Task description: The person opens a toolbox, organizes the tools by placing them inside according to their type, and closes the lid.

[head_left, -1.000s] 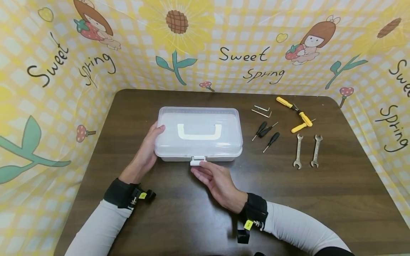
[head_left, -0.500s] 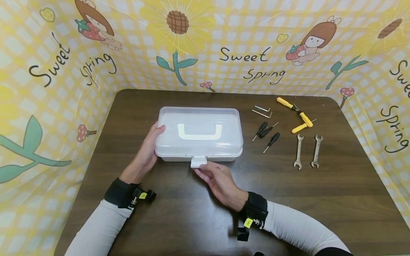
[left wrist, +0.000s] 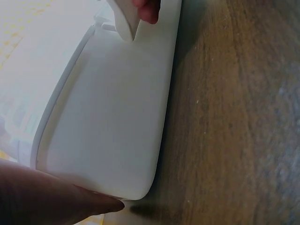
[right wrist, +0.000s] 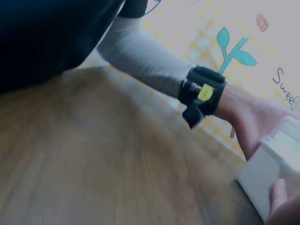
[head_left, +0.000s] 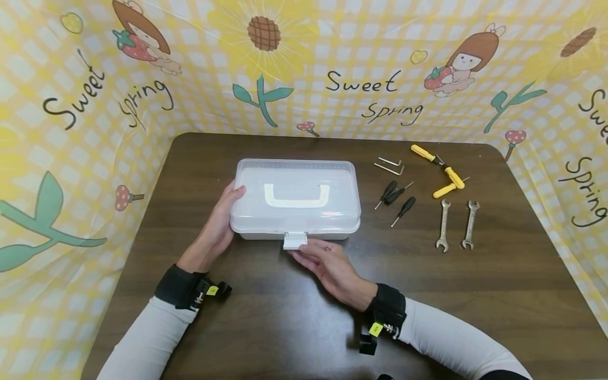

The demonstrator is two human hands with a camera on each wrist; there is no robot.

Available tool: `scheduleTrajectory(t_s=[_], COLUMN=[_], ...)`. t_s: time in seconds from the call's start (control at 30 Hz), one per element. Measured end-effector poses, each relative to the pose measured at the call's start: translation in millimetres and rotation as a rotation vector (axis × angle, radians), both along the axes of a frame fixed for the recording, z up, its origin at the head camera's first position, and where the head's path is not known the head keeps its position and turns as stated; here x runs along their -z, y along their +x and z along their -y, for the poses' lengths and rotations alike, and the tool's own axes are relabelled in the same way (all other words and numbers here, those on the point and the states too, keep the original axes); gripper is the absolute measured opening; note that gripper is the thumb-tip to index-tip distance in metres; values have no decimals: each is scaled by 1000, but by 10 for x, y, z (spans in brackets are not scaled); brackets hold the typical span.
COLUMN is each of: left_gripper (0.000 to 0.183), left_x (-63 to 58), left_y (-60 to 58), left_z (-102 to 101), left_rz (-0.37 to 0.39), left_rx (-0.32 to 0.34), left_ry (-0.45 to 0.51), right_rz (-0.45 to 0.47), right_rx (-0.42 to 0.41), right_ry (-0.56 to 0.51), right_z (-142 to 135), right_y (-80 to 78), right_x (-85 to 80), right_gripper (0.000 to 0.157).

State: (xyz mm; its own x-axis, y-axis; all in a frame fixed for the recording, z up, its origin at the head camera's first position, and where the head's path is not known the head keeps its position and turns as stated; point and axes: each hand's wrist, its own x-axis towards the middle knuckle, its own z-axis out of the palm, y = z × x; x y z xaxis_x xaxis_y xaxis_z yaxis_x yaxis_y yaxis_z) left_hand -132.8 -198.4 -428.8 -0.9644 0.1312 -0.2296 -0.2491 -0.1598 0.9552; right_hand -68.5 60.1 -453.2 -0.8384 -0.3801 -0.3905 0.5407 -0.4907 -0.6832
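Head view showed a translucent and white plastic rectangular box (head_left: 295, 220) with rounded corners, lid down, near the middle of a dark brown wood-grained surface (head_left: 256, 327). Of the two hands, the left hand (head_left: 217, 219) gripped its left end, thumb over the lid's edge, apparently so that the box would not slide or turn. The right hand (head_left: 334, 272) pinched the white plastic latch (head_left: 295, 241) at the front; the flap stuck outward, presumably giving the thumb and fingers good purchase. A white U-shaped handle (head_left: 296, 202) lay on the lid. Well right of it, silvery metal open-ended wrenches (head_left: 444, 226) lay roughly parallel, near slim black-handled screwdrivers (head_left: 403, 211), seemingly kept apart by kind.
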Motion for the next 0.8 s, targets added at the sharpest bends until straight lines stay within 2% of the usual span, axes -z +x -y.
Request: scheduleTrajectory(t_s=[0.17,0.37,0.53,0.63,0.7,0.8], left_gripper=[79,80,78,78,79,79], left_x=[-6,-35,-27,-22,-19,-18], left_y=[-1,19,18,18,19,21], left_z=[-6,0,4,8,15,27], left_rz=[-4,-8,-20,-18,-13,-7], left_rx=[9,8,17,24,26,27], left_ry=[-8,-9,6,5,2,-1], right_rz=[-55,-124,-152,-177,-251,-490], right_rx=[-48,-116,-82,-53,-32,2], right_ry=[90,268,375,474,570,751], right_z=[-223,-514,-710,-838,-930,-1072], right_y=[-5,-2,-6,-19,-47,-137], right_x=[-39,-125,-188,-208,-223,-250], right_gripper=[60,65,65,65,65,64])
